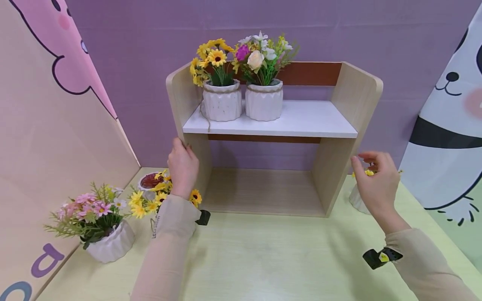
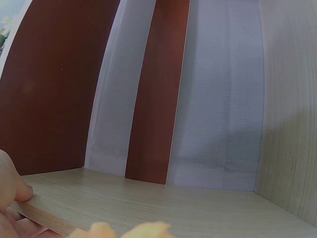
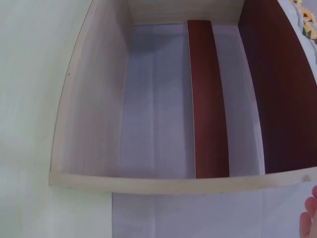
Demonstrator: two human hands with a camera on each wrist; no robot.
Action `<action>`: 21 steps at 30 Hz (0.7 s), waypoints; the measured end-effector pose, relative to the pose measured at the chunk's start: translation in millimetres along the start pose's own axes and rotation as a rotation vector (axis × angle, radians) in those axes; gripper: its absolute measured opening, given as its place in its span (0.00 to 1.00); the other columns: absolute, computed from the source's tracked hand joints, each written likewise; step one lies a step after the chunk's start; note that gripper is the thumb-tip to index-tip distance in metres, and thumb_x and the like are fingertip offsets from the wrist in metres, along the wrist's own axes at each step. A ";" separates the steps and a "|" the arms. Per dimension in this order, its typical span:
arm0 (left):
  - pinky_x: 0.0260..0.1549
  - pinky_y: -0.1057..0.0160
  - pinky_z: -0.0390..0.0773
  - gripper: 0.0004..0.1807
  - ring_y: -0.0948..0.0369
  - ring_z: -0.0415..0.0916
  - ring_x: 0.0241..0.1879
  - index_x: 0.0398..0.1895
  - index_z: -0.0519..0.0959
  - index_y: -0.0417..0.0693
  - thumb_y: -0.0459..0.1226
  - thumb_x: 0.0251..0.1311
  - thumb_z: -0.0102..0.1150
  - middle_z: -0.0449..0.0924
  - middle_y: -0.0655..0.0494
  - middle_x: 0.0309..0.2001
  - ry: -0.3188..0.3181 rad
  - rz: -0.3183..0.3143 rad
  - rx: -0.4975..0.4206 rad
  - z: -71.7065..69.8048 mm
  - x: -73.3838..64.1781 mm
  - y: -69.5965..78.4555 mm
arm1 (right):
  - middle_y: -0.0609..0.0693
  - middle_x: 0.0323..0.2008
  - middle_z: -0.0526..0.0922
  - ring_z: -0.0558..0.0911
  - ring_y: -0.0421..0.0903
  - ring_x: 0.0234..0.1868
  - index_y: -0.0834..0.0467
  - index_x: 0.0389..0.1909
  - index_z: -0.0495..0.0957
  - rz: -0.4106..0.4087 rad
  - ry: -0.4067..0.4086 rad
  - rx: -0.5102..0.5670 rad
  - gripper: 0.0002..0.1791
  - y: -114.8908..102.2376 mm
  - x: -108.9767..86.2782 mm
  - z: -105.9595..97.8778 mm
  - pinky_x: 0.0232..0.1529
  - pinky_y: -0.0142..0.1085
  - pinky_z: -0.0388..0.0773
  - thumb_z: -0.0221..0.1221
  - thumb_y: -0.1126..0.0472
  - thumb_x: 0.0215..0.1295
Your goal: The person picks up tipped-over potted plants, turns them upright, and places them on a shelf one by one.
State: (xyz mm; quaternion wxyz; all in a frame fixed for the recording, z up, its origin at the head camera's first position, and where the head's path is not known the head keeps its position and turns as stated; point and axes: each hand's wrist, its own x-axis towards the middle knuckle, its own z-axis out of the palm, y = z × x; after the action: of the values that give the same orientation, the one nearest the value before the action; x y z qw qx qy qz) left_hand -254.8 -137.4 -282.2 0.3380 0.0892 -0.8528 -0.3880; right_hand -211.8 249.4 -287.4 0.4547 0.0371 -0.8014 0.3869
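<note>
A small wooden bookshelf [image 1: 301,119] with a white middle board and brown back strips stands upright on the table. My left hand [image 1: 183,167] grips the front edge of its left side panel [image 1: 203,167]. In the left wrist view the thumb [image 2: 22,191] lies on the panel's inner face, fingers under the other side. My right hand [image 1: 380,188] is beside the right side panel [image 1: 333,171], fingers loosely bent and nothing held. The right wrist view shows its fingertips [image 3: 308,218] just outside that panel's edge; whether they touch it I cannot tell.
On the white board stand a pot of yellow flowers [image 1: 222,102] and a pot of mixed flowers [image 1: 264,102]. Left of the shelf are a pink-flowered pot [image 1: 113,244], yellow flowers [image 1: 150,205] partly behind my forearm, and a reddish-topped pot [image 1: 144,184]. Another pot [image 1: 357,200] sits behind my right hand.
</note>
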 end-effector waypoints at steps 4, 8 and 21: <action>0.41 0.49 0.78 0.13 0.41 0.76 0.43 0.49 0.64 0.35 0.35 0.66 0.43 0.75 0.36 0.44 -0.004 -0.003 0.000 0.3 0.4 0.1 | 0.56 0.36 0.76 0.65 0.21 0.34 0.67 0.40 0.75 0.001 -0.005 -0.018 0.14 6.8 -2.5 -3.4 0.37 0.15 0.63 0.58 0.61 0.58; 0.41 0.48 0.78 0.12 0.42 0.76 0.43 0.48 0.64 0.36 0.35 0.66 0.43 0.75 0.36 0.44 -0.005 -0.011 -0.004 0.1 0.4 0.0 | 0.55 0.37 0.77 0.66 0.19 0.34 0.67 0.42 0.75 0.002 -0.005 -0.036 0.14 13.5 -5.1 -6.7 0.35 0.12 0.63 0.58 0.62 0.58; 0.41 0.49 0.78 0.13 0.42 0.76 0.43 0.49 0.63 0.35 0.35 0.66 0.43 0.75 0.36 0.45 -0.010 -0.010 -0.002 -0.3 0.0 0.6 | 0.57 0.39 0.79 0.65 0.19 0.34 0.66 0.43 0.75 0.044 -0.015 -0.082 0.15 31.2 -18.1 -12.8 0.34 0.13 0.62 0.58 0.63 0.57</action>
State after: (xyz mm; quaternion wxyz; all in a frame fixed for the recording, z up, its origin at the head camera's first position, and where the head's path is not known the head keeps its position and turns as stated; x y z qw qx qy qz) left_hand -254.6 -137.1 -281.6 0.3318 0.0912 -0.8536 -0.3910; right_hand -205.1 274.3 -315.8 0.4410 0.0037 -0.8207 0.3633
